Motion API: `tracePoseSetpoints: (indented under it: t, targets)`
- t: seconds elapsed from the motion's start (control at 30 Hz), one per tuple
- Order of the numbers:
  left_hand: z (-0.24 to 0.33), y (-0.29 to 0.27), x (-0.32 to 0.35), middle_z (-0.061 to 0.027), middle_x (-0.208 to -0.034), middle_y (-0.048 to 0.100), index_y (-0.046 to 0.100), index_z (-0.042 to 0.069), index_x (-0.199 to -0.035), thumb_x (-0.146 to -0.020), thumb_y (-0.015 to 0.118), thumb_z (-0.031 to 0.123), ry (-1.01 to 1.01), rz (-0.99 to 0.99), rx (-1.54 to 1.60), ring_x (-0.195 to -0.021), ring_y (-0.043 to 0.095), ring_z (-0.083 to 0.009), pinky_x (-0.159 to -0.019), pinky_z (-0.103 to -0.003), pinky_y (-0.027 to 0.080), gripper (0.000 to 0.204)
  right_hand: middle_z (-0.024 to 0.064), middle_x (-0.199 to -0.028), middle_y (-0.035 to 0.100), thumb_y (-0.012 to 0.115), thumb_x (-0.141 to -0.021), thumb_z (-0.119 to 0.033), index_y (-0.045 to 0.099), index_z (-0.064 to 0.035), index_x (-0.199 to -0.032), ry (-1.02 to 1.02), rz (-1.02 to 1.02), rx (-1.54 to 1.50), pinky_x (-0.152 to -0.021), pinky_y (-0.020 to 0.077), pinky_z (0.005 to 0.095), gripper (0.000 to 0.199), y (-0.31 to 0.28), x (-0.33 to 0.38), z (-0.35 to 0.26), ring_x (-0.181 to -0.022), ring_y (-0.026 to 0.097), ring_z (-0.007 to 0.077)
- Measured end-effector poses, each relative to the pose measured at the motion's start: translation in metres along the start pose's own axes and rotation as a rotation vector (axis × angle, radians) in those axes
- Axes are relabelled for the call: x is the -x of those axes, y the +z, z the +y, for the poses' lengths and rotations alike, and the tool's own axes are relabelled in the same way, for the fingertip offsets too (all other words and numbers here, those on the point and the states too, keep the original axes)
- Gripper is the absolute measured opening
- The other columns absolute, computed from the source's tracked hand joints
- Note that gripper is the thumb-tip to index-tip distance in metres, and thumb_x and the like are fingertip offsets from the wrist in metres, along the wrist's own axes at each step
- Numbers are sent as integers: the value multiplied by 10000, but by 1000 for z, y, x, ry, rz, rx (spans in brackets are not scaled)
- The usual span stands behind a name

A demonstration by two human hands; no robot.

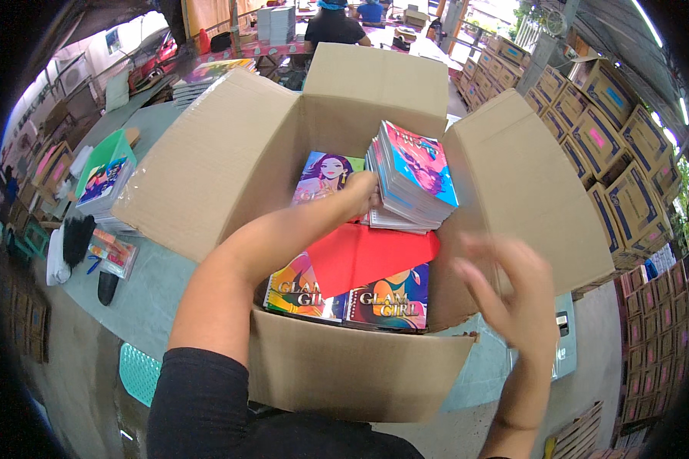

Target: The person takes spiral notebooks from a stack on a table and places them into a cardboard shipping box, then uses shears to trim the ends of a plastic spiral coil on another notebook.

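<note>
A large open cardboard box (360,367) stands in front of me, holding colourful spiral notebooks. My left hand (364,193) reaches into it, fingers curled against the left edge of a thick stack of notebooks (417,172) at the back right; some fingertips are hidden. Beside that hand lies a notebook with a drawn woman on its cover (325,172). A red sheet (371,256) covers part of the front notebooks (386,298). My right hand (509,287), slightly blurred, hovers over the box's right side, fingers apart and holding nothing.
The box's flaps (207,161) spread outward over the pale green table (122,294). At left are a green bin (103,157), a notebook stack (107,191) and a plastic pouch (113,252). Stacked cartons (597,141) line the right. A person (333,30) sits beyond the box.
</note>
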State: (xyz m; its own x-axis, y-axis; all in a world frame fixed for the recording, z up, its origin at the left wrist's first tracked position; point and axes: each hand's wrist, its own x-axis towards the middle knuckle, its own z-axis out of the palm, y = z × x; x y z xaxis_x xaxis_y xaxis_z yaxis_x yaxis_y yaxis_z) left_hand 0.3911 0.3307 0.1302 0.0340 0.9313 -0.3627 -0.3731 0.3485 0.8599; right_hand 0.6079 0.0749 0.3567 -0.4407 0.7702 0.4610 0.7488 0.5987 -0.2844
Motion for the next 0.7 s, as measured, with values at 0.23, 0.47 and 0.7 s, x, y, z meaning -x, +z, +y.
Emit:
tracePoseSetpoints:
  t: [0.23,0.47,0.7]
  targets:
    - [8,13,7,-80,-757,603,594,47,-856,-849,411,32,-57,-89,40,-624,587,-212,-543,-360,502,184,112,-1204,486,630,-725,-147,548,-92,-1030,-470,-158,665,-982,323,482,321,134,-107,75,-1204,408,302]
    - [16,21,19,-51,-743,581,606,81,-841,-830,533,104,-60,-118,-399,-589,534,-150,-522,-311,466,77,116,-1366,359,507,-783,-250,530,-121,-1128,-709,-105,857,-1056,191,528,369,183,-91,108,-1315,248,318]
    - [28,22,24,-32,-671,542,605,79,-809,-842,531,136,-91,-50,-402,-573,538,-167,-503,-312,488,99,103,-1428,275,540,-754,-293,558,-140,-1114,-642,-125,836,-1051,157,544,392,193,-88,118,-1339,189,290]
